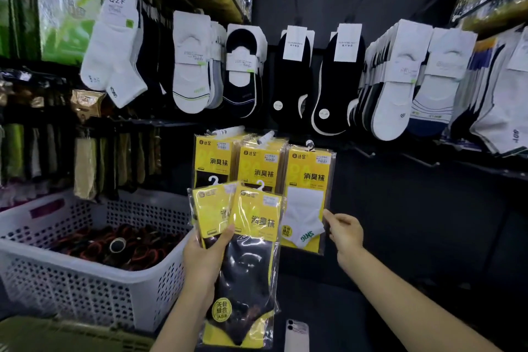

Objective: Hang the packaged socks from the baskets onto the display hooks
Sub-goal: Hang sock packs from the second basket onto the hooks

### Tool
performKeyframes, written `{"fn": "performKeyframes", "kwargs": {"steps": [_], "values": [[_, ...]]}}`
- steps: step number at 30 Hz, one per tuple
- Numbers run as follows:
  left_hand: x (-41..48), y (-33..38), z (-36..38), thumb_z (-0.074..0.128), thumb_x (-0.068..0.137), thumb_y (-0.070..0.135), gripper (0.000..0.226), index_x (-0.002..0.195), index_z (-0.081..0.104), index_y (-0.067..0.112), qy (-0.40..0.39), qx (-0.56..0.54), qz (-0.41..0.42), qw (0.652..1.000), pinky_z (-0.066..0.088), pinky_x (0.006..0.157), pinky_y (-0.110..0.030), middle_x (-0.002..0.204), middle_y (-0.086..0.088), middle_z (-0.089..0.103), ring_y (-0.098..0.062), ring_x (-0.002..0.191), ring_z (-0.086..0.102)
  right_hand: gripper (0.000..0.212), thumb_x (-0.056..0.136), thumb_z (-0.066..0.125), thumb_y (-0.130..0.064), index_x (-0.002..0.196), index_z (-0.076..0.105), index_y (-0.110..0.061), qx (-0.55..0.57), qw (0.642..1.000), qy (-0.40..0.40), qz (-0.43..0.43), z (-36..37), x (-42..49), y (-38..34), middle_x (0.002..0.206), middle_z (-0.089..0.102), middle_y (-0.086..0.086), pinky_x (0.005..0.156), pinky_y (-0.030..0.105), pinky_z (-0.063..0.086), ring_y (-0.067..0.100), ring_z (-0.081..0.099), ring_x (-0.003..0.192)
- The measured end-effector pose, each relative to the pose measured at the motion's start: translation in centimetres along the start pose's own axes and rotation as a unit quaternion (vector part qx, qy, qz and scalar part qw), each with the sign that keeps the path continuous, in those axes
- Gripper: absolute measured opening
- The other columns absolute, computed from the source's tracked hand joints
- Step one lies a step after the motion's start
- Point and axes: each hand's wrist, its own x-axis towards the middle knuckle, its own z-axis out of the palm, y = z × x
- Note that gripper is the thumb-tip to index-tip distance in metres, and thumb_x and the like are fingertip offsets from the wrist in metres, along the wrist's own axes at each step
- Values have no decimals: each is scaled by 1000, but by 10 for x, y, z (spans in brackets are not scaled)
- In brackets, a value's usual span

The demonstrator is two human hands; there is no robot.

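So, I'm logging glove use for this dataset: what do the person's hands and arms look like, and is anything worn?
Both the left hand and right hand are bare: no gloves, rings or watch show. The forearms are bare too, with no sleeve in view.

Both bare forearms come up from below, angled toward each other. The left hand (205, 254) is raised, fingers wrapped behind two sock packets (254, 260) and thumb pressed across their front. The right hand (344, 230) is held out at about the same height, fingers loosely bent, tips pointing left.
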Motion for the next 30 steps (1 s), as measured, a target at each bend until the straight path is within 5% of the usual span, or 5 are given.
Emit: {"fn": "performKeyframes", "kwargs": {"steps": [6, 11, 16, 19, 30], "values": [[-15, -3, 17, 78, 74, 24, 29, 99, 66, 27, -39, 23, -3, 999, 51, 88, -38, 99, 4, 72, -16, 96, 65, 30, 91, 59, -38, 104, 65, -11, -23, 958, -286, 13, 3, -64, 17, 89, 74, 0, 68, 25, 56, 13, 69, 80], [-22, -1, 21, 74, 77, 31, 24, 99, 65, 31, -71, -16, -30, 997, 50, 76, -29, 94, 11, 73, -9, 88, 68, 18, 93, 60, -22, 104, 64, -9, 8, 968, -247, -33, 4, -75, 12, 103, 72, 8, 89, 35, 53, 23, 68, 97], [-12, 3, 8, 54, 90, 44, 34, 120, 57, 27, -26, -3, -4, 1000, 34, 91, -28, 110, 15, 62, -8, 106, 53, 15, 98, 50, -15, 106, 62, -11, 48, 982, -129, -129, -10, -52, -17, 95, 67, -4, 68, 13, 47, 6, 62, 85], [-9, 7, 2, 54, 92, 40, 38, 124, 57, 21, -13, -2, 5, 1000, 34, 90, -28, 112, 10, 62, -8, 103, 54, 14, 98, 50, -14, 104, 59, -7, 48, 983, -80, -158, -13, -32, -38, 94, 64, -1, 75, 21, 47, 11, 59, 87], [2, 4, -5, 55, 91, 35, 13, 101, 63, 29, -9, -19, 8, 1000, 38, 68, -15, 94, 17, 68, 3, 90, 58, 16, 97, 52, -12, 110, 60, -9, -22, 976, -110, -189, 27, 36, -53, 107, 66, 3, 88, 26, 49, 16, 62, 99]]}}
